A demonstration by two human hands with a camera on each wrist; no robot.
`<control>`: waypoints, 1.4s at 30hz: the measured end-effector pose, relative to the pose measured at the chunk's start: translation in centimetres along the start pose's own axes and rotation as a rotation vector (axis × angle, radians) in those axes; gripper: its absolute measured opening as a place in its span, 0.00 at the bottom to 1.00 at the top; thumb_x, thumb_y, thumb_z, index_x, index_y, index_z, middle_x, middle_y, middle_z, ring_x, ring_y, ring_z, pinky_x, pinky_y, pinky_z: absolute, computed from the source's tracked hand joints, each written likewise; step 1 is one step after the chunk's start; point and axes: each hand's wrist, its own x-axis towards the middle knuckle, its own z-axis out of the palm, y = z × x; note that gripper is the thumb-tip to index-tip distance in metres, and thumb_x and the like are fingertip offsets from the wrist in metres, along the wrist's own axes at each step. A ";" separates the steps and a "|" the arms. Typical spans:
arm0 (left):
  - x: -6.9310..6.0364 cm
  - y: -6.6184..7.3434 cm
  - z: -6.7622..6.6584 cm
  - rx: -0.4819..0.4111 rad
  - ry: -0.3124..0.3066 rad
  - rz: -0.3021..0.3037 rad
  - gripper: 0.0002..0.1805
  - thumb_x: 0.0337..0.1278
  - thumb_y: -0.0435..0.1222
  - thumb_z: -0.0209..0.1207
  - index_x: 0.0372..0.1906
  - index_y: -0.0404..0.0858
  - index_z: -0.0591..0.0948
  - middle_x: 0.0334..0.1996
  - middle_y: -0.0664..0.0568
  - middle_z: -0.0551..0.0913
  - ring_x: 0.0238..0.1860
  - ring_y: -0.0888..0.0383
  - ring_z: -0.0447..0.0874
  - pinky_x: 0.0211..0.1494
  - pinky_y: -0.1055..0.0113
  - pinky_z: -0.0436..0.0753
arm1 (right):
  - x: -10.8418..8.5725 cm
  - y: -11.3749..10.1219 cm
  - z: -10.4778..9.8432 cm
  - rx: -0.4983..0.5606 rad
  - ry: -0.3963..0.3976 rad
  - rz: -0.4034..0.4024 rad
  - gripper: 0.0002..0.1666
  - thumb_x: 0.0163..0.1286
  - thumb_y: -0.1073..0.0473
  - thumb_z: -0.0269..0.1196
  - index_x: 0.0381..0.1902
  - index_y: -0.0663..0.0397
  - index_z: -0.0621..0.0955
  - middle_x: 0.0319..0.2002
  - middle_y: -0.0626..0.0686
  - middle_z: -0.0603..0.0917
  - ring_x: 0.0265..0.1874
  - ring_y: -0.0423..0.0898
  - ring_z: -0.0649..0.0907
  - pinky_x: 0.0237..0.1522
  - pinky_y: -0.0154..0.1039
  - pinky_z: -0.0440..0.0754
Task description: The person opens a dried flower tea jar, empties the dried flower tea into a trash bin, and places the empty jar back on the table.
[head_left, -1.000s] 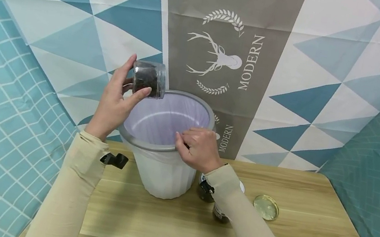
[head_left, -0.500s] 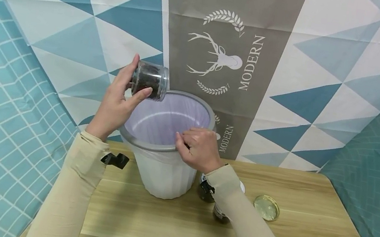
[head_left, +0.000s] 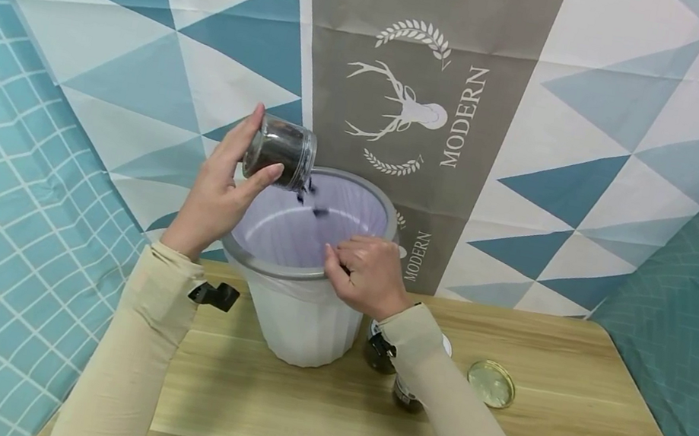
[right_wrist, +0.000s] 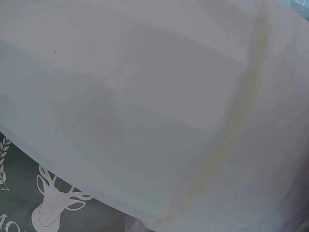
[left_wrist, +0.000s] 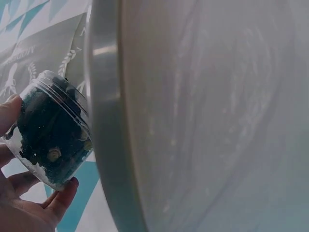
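My left hand (head_left: 211, 195) holds a clear glass jar (head_left: 281, 149) between thumb and fingers, tipped with its mouth to the right and down. Dark pieces (head_left: 320, 212) drop from the mouth over a white bin (head_left: 303, 326) with a grey rim and a pale purple liner. Curled over the bin's front right rim is my right hand (head_left: 371, 275). In the left wrist view, fingers hold the jar (left_wrist: 48, 140) of dark contents beside the rim (left_wrist: 106, 116). The bin's pale side (right_wrist: 145, 96) fills most of the right wrist view, where no hand is clearly visible.
Two dark jars (head_left: 378, 354) (head_left: 408, 396) stand right of the bin, partly hidden by my right forearm. A round gold-edged lid (head_left: 491, 384) lies farther right on the wooden table (head_left: 287, 424). Patterned sheets hang behind and at both sides.
The jar in my left hand has moved slightly right and tilted further down; dark pieces now fall from it. My right hand has stayed at the rim.
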 end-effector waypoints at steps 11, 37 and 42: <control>0.0 0.0 0.1 0.001 0.002 0.005 0.42 0.73 0.38 0.61 0.83 0.58 0.54 0.83 0.53 0.55 0.82 0.51 0.54 0.78 0.39 0.63 | 0.0 -0.1 0.0 -0.006 0.006 0.001 0.30 0.69 0.60 0.55 0.05 0.47 0.64 0.07 0.43 0.64 0.10 0.40 0.63 0.15 0.34 0.57; -0.3 -0.4 0.2 -0.051 0.007 -0.054 0.38 0.76 0.42 0.58 0.83 0.61 0.56 0.79 0.46 0.62 0.72 0.41 0.70 0.67 0.37 0.75 | 0.0 -0.1 -0.1 -0.014 -0.009 0.014 0.30 0.69 0.60 0.55 0.05 0.47 0.64 0.08 0.44 0.65 0.10 0.40 0.64 0.15 0.34 0.58; -0.3 -0.4 0.2 -0.016 0.010 -0.013 0.37 0.75 0.41 0.59 0.82 0.58 0.58 0.81 0.50 0.60 0.78 0.46 0.61 0.76 0.36 0.65 | 0.0 -0.2 -0.1 -0.015 -0.006 0.015 0.30 0.70 0.60 0.55 0.05 0.47 0.64 0.08 0.44 0.64 0.10 0.40 0.64 0.15 0.34 0.59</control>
